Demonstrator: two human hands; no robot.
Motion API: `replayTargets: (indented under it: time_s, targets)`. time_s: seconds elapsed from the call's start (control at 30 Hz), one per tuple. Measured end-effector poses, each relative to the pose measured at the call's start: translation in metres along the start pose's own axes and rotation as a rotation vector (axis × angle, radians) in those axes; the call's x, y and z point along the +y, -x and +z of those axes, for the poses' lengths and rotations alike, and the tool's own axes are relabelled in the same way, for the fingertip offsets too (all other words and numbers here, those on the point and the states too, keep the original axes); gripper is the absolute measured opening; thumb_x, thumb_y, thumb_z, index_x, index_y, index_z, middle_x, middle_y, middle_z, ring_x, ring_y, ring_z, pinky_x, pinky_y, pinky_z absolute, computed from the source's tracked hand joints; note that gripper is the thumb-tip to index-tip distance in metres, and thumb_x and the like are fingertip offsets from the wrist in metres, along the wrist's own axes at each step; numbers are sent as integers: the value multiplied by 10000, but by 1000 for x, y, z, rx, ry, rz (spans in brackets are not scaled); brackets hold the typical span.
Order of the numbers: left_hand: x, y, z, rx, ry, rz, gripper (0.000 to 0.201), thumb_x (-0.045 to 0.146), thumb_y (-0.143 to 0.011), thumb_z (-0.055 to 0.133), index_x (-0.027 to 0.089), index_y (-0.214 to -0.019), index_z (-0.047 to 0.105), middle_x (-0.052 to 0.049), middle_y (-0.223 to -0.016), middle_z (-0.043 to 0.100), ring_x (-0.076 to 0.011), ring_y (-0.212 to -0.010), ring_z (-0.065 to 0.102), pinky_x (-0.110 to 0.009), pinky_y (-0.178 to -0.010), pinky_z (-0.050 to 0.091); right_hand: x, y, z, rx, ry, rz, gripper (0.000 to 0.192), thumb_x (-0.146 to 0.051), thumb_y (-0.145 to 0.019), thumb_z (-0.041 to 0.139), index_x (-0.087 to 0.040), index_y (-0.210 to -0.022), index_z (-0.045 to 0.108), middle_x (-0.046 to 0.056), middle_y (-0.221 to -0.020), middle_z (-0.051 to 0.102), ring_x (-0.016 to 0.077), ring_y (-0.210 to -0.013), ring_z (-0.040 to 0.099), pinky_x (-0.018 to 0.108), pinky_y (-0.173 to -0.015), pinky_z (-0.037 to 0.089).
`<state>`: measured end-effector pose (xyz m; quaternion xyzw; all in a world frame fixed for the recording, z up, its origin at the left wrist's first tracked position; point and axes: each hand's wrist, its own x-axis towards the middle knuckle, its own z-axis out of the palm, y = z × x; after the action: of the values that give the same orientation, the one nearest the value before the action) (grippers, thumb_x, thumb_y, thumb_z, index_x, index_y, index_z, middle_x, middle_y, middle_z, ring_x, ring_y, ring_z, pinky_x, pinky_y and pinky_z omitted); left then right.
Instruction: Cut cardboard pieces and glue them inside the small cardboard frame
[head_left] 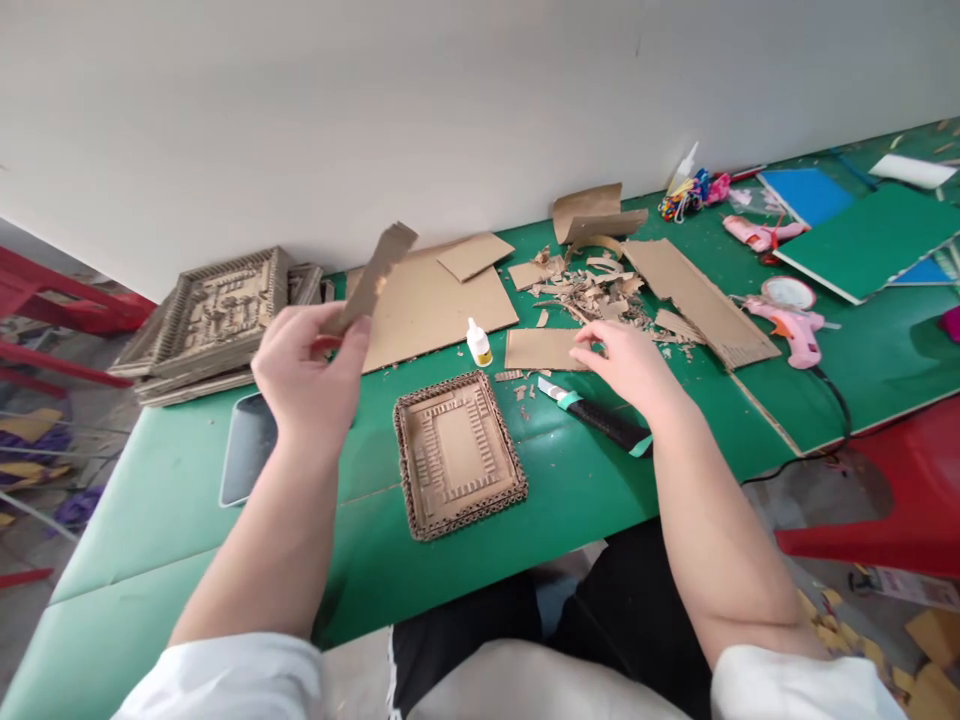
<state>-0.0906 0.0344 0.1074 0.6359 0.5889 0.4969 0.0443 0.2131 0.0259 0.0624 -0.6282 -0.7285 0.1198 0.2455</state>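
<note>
Centre-left, left hand (pixel 307 375): pinches cardboard strip (pixel 373 277) raised.
Centre-right, right hand (pixel 626 360): loosely spread, empty, touching cardboard scraps (pixel 592 295).
Risk: sleeve or wrist may catch utility knife (pixel 596 415) just beside it.

The single head-worn camera is looking forward and down, sitting close above the person's own forearms. It is facing the green table (pixel 585 480) and the pale wall (pixel 375 110) rising well beyond each hand's grip.
</note>
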Motion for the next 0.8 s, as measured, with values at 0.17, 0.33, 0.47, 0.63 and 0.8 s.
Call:
replayTargets:
  time_s: [0.17, 0.33, 0.47, 0.63, 0.8]
  targets:
    - [-25, -31, 25, -151, -358, 43, 265, 232, -789, 524, 193, -1000, 681, -35, -860, 611, -176, -790, 584, -323, -780, 465, 27, -8, 24, -209, 256, 15, 342, -148, -736, 647, -193, -1074, 632, 98, -1053, 640, 235, -955, 601, 335, -797, 461]
    - [-41, -34, 57, -395, -554, -4, 380, 294, -814, 453, 196, -1143, 616, -124, -1039, 627, -282, -963, 590, -379, -812, 454, 41, -9, 22, -162, 297, 70, 300, -81, -797, 512, -216, -1005, 680, 74, -982, 682, 197, -887, 630, 305, -771, 472]
    - [-44, -35, 59, -562, -552, -40, 564, 400, -789, 485, 176, -1306, 481, -143, -1092, 616, -295, -996, 580, -395, -846, 448, 48, -7, 14, -27, 399, 100, 306, -179, -739, 659, -165, -1044, 684, 132, -1066, 656, 282, -1022, 583, 411, -862, 478]
    - [-42, -37, 53, -448, -469, -1, 505, 416, -811, 457, 187, -1254, 533, -112, -1047, 631, -239, -897, 599, -368, -843, 452, 33, -10, 24, -109, 308, -87, 509, -304, -734, 695, -156, -1211, 593, 158, -1359, 490, 320, -1309, 382, 497, -1039, 375]
    - [-38, -35, 51, -370, -343, 55, 393, 371, -822, 459, 199, -1139, 614, -80, -941, 657, -210, -809, 606, -345, -797, 464, 27, -13, 33, -285, 247, -11, 557, -292, -816, 605, -176, -1341, 459, 147, -1435, 396, 318, -1339, 347, 523, -1041, 370]
